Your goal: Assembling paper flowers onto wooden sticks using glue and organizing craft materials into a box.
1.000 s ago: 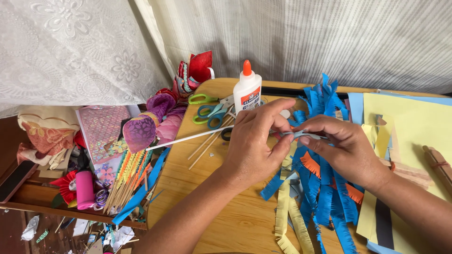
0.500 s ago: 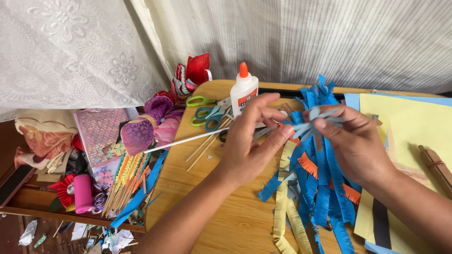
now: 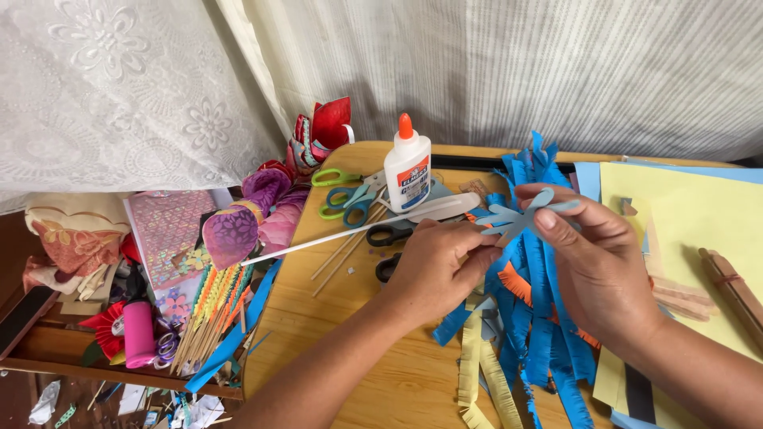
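Observation:
My left hand (image 3: 433, 274) and my right hand (image 3: 592, 262) meet over the wooden table (image 3: 373, 349), both pinching a small light-blue paper cutout (image 3: 517, 218) with several arms. A long white stick (image 3: 334, 234) runs from my left hand's fingers out to the left. Under my hands lie fringed blue paper strips (image 3: 540, 334), with orange bits and pale yellow fringed strips (image 3: 481, 377). A white glue bottle (image 3: 407, 165) with an orange cap stands just behind my left hand.
Green and teal scissors (image 3: 350, 199) and black scissors (image 3: 389, 238) lie left of the glue. Yellow paper sheets (image 3: 691, 214) and wooden sticks (image 3: 735, 286) are on the right. A tray (image 3: 119, 373) of craft supplies sits lower left. Curtains hang behind.
Both hands have shifted the blue cutout slightly up and right, turning it between the fingers. The white stick stays held in my left hand.

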